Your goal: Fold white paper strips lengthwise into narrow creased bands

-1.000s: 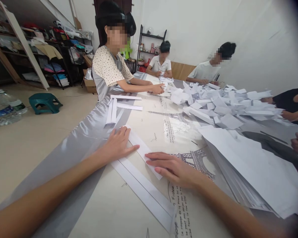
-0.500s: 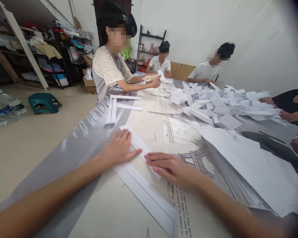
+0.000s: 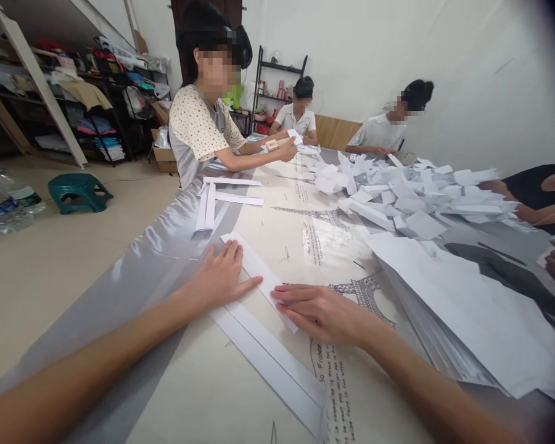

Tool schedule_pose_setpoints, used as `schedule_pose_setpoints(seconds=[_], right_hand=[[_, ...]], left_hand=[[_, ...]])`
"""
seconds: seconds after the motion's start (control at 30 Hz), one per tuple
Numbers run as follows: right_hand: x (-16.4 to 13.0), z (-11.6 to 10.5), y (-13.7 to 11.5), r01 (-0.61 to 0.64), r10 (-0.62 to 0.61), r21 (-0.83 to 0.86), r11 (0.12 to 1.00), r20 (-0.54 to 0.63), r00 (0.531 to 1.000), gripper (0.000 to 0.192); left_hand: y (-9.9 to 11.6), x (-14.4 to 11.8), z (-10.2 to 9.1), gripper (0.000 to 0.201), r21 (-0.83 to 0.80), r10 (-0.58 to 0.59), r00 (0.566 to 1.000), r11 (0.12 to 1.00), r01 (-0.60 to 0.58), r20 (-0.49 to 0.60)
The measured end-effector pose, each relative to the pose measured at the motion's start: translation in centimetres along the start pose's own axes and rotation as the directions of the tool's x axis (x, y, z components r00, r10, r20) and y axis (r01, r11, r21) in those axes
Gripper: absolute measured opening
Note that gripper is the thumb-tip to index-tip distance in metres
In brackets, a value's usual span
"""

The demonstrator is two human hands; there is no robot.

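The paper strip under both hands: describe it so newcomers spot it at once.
On the printed table, find the wearer's left hand and right hand. Both touch a white strip, clearly narrower than the lined strip alongside it.

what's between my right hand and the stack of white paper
In the head view, the printed Eiffel Tower on the tablecloth lies between your right hand and the stack of white paper.
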State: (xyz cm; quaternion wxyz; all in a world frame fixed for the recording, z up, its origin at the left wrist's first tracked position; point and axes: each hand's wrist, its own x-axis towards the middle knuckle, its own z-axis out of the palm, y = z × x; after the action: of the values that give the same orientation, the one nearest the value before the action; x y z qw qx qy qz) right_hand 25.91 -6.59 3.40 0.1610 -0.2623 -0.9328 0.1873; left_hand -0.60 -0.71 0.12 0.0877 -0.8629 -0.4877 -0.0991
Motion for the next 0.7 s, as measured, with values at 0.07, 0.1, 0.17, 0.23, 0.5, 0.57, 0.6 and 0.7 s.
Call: schedule_pose_setpoints(seconds=[0.07, 0.1, 0.17, 0.23, 0.5, 0.57, 0.6, 0.7], right_hand=[[-0.2, -0.2, -0.2, -0.004, 0.004, -0.020, 1.000, 0.005, 1.000, 0.033], [-0.3, -0.3, -0.2, -0.002, 0.003, -0.024, 1.000, 0.005, 1.000, 0.032], [-0.4, -0.4, -0.2, 0.007, -0.007, -0.018, 1.000, 0.001, 1.000, 0.031], [-0.5, -0.5, -0.2, 0.017, -0.017, 0.000, 1.000, -0.001, 1.000, 0.031], [-0.5, -0.9, -0.7, 0.013, -0.013, -0.034, 0.999, 0.009, 1.000, 0.029], [-0.4, -0.9, -1.0, 0.018, -0.017, -0.077, 0.997, 0.015, 1.000, 0.028], [-0.4, -0.9, -1.1, 0.018, -0.017, -0.087, 0.996, 0.013, 1.000, 0.028], [-0.4, -0.9, -1.4, 0.012, -0.012, -0.079, 0.997, 0.001, 1.000, 0.030]], left_hand=[[-0.1, 0.0, 0.1, 0.077, -0.034, -0.002, 1.000, 0.999, 0.001, -0.014], [-0.1, 0.0, 0.1, 0.076, -0.043, -0.003, 1.000, 0.999, 0.002, -0.017], [-0.1, 0.0, 0.1, 0.076, -0.039, -0.005, 1.000, 0.999, 0.005, -0.016], [-0.1, 0.0, 0.0, 0.076, -0.024, -0.003, 1.000, 1.000, 0.003, -0.003], [0.0, 0.0, 0.0, 0.078, 0.033, -0.010, 1.000, 0.999, 0.009, 0.027], [0.1, 0.0, 0.0, 0.079, 0.064, -0.011, 0.999, 0.998, 0.008, 0.044], [0.1, 0.0, -0.1, 0.080, 0.073, -0.011, 0.999, 0.997, 0.008, 0.049], [0.2, 0.1, -0.3, 0.079, 0.066, -0.016, 0.998, 0.998, 0.012, 0.057]])
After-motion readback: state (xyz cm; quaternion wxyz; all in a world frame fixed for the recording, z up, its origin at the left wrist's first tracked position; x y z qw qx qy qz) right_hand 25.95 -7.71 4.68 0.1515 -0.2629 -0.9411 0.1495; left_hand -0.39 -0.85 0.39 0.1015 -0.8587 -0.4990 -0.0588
